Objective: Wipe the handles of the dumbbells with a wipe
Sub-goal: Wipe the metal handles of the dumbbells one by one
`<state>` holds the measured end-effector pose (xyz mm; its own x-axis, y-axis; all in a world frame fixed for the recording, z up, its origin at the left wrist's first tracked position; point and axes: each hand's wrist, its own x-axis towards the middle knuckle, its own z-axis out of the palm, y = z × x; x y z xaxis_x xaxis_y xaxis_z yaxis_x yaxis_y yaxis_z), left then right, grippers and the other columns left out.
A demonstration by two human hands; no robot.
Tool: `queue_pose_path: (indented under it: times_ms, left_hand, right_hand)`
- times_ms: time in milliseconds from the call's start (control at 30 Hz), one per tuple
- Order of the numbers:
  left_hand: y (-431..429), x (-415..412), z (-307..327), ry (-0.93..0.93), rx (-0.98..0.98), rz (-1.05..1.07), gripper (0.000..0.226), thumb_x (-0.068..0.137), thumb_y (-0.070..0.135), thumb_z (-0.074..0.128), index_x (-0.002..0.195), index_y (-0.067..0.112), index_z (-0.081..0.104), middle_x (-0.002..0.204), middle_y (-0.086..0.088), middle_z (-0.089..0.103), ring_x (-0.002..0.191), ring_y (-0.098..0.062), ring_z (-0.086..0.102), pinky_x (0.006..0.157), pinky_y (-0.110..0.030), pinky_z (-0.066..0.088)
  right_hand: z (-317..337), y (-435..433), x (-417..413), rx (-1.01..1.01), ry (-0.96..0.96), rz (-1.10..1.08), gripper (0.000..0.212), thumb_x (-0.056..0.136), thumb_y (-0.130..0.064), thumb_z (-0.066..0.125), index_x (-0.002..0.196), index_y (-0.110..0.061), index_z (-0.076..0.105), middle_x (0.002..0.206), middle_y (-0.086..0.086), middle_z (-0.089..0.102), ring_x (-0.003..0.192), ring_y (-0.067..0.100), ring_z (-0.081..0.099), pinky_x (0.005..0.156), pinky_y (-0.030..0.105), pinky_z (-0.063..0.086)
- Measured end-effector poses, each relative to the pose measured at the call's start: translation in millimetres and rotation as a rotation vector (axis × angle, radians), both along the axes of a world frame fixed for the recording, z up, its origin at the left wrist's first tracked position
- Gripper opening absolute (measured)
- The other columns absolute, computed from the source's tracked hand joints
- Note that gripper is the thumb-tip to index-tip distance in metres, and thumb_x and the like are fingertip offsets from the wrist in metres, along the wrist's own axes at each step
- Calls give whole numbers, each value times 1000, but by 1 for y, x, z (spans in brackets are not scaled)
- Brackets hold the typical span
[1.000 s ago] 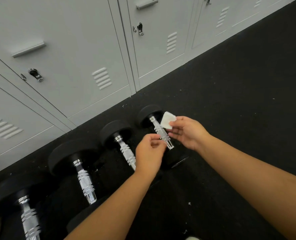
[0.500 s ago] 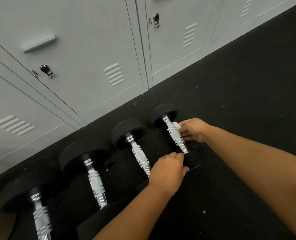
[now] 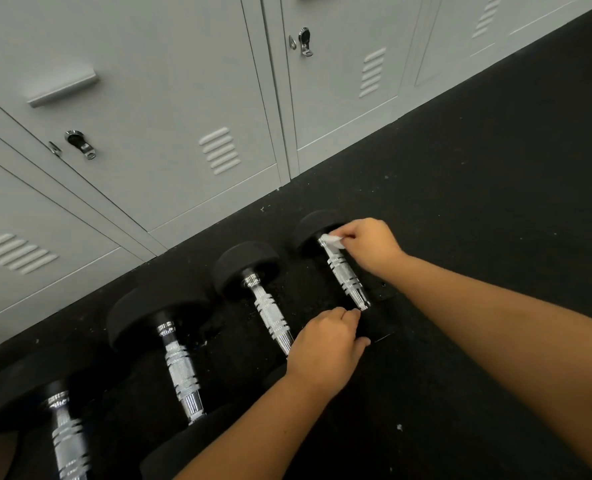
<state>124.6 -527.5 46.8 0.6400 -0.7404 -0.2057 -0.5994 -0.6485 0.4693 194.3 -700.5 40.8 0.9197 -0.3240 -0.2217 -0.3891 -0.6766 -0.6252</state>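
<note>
Several black dumbbells with chrome handles lie in a row on the dark floor. The rightmost dumbbell (image 3: 344, 271) is the smallest. My right hand (image 3: 369, 245) pinches a white wipe (image 3: 332, 240) against the far end of its handle, close to the far head. My left hand (image 3: 325, 344) grips the near head of that same dumbbell, which blends into the floor. The second dumbbell (image 3: 270, 313) lies just left of my left hand, its near end hidden behind it.
Grey metal lockers (image 3: 169, 109) with latches and vents stand along the far side, close to the dumbbell heads. Two larger dumbbells (image 3: 180, 368) (image 3: 65, 438) lie further left. Black rubber floor (image 3: 478, 202) spreads to the right.
My right hand brought the wipe down onto the rightmost handle and slid it up to the far end. My left hand dropped from the handle to the near head.
</note>
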Motion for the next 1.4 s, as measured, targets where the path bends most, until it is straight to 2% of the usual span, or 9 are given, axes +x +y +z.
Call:
queue_pose_path:
  times_ms: [100, 367, 467, 600, 733, 833, 1033, 1200, 1400]
  left_hand:
    - [-1, 0, 0, 13, 11, 2, 48, 98, 35, 55, 141, 16, 46, 128, -3, 58, 120, -20, 53, 100, -33, 45]
    - [-1, 1, 0, 23, 23, 32, 46, 97, 39, 56, 138, 19, 49, 127, 0, 58, 116, -17, 55, 96, -32, 47]
    - [0, 0, 0, 39, 29, 44, 47, 97, 39, 56, 138, 19, 49, 127, -1, 58, 115, -19, 56, 95, -34, 49]
    - [-1, 0, -1, 42, 28, 45, 49, 97, 39, 56, 142, 19, 46, 129, -1, 57, 117, -18, 56, 96, -33, 49]
    - [-2, 0, -1, 43, 28, 48, 47, 97, 37, 56, 139, 18, 48, 131, -1, 57, 118, -17, 55, 98, -32, 48]
    - [-1, -1, -2, 29, 36, 46, 46, 97, 38, 55, 138, 17, 49, 131, -2, 57, 118, -18, 55, 98, -32, 48]
    - [0, 1, -3, 31, 54, 31, 48, 97, 41, 54, 139, 17, 48, 125, -3, 58, 113, -20, 56, 93, -34, 49]
    - [2, 1, -3, 62, 48, 38, 45, 98, 39, 53, 136, 15, 49, 130, -2, 56, 119, -19, 54, 98, -34, 48]
    - [0, 1, -3, 59, 43, 36, 43, 97, 39, 55, 133, 16, 52, 128, -2, 57, 116, -18, 56, 97, -33, 48]
  right_hand:
    - [-7, 5, -8, -175, 45, 271, 27, 93, -11, 54, 115, -14, 69, 110, 5, 57, 101, 25, 57, 89, 35, 47]
    - [11, -14, -52, -132, 305, 683, 28, 88, -7, 58, 105, -21, 75, 94, -8, 45, 93, 12, 49, 86, 27, 45]
    - [22, -11, -40, -75, 260, 616, 24, 86, -9, 60, 100, -19, 76, 96, -9, 51, 96, 14, 54, 87, 30, 47]
    - [10, 6, 4, -316, -72, 519, 32, 92, -8, 50, 116, -18, 68, 119, -1, 62, 105, 23, 50, 89, 35, 46]
    - [-2, 18, 10, -694, 107, 863, 33, 90, -14, 52, 118, -25, 65, 116, 4, 62, 113, 26, 44, 75, 34, 42]
    - [3, 16, -9, -698, 138, 980, 26, 91, -24, 54, 113, -30, 67, 114, 7, 58, 112, 26, 45, 79, 36, 41]
    - [18, -5, -45, -187, 366, 733, 29, 89, -21, 57, 106, -38, 72, 93, -5, 55, 103, 15, 44, 85, 30, 45]
    - [17, -8, -21, -20, -64, 60, 26, 90, -13, 59, 107, -26, 74, 97, -2, 71, 72, 17, 64, 66, 26, 52]
    - [-5, 1, -24, -188, 30, 285, 21, 93, -14, 55, 104, -19, 72, 110, 0, 57, 99, 21, 59, 86, 31, 47]
